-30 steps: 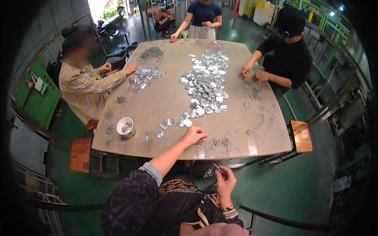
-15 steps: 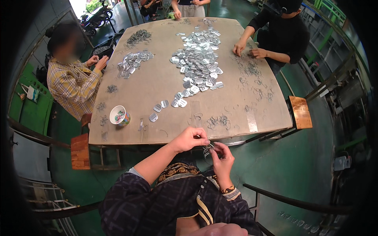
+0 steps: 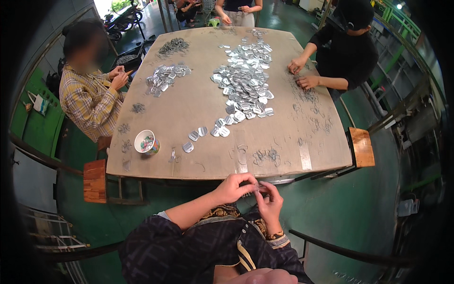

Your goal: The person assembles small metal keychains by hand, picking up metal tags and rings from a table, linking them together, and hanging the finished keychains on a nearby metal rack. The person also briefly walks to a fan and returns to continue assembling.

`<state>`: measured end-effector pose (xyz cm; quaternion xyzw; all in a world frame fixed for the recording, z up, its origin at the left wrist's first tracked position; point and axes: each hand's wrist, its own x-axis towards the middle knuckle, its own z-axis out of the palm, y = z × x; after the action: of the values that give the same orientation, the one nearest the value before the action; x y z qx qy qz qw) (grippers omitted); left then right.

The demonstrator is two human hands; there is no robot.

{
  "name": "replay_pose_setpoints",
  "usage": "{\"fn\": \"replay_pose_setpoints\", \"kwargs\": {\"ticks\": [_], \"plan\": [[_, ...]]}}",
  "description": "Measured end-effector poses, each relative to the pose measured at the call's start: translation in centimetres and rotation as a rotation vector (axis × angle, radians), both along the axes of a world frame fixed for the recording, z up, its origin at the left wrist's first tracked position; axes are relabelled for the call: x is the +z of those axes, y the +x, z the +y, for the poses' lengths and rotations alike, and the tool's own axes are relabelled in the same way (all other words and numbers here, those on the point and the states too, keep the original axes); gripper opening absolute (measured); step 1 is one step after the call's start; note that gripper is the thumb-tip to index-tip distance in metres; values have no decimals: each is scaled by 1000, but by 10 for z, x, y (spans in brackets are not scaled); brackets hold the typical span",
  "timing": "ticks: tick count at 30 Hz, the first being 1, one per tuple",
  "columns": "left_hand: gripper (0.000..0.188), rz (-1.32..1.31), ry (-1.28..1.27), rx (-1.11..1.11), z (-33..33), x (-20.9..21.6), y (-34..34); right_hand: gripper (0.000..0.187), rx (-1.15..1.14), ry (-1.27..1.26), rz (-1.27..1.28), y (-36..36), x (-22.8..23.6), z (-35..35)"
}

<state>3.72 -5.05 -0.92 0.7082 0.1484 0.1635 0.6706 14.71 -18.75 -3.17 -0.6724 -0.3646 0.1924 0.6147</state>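
Just off the table's near edge, my left hand (image 3: 233, 189) and my right hand (image 3: 270, 202) meet fingertip to fingertip. Both are closed in a pinch on small metal wire pieces (image 3: 246, 194), which are mostly hidden by the fingers; their exact shape is too small to tell. On the table (image 3: 198, 90), past my hands, lies a loose cluster of thin bent wires (image 3: 266, 156). Slotted silver metal plates (image 3: 243, 85) form a long heap down the middle, with a few single plates (image 3: 188, 147) strayed toward me.
A paper cup (image 3: 147, 143) with small colourful bits stands near the left front corner. More plates (image 3: 165, 78) and a wire pile (image 3: 173, 46) lie at left. Co-workers sit left and right; another stands at the far end. Wooden stools (image 3: 95, 182) flank the table.
My hands have come closer together and sit slightly lower in view; the wire pieces are now more covered by my fingers. The right-hand co-worker's hands have shifted a little.
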Motion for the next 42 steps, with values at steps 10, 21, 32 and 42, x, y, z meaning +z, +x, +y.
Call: {"fn": "replay_pose_setpoints", "kwargs": {"ticks": [10,21,32,42], "plan": [[9,-74,54,-28,-4,-24,-10,50,70,-105,-457,144,-22,160],[15,-204,95,-9,0,-26,-17,85,158,-795,-648,173,-51,328],[20,-58,-10,-114,-5,-50,-7,51,389,-400,-818,135,-59,221],[13,-130,211,-66,-12,-26,-10,41,48,-250,-455,145,-47,151]]}}
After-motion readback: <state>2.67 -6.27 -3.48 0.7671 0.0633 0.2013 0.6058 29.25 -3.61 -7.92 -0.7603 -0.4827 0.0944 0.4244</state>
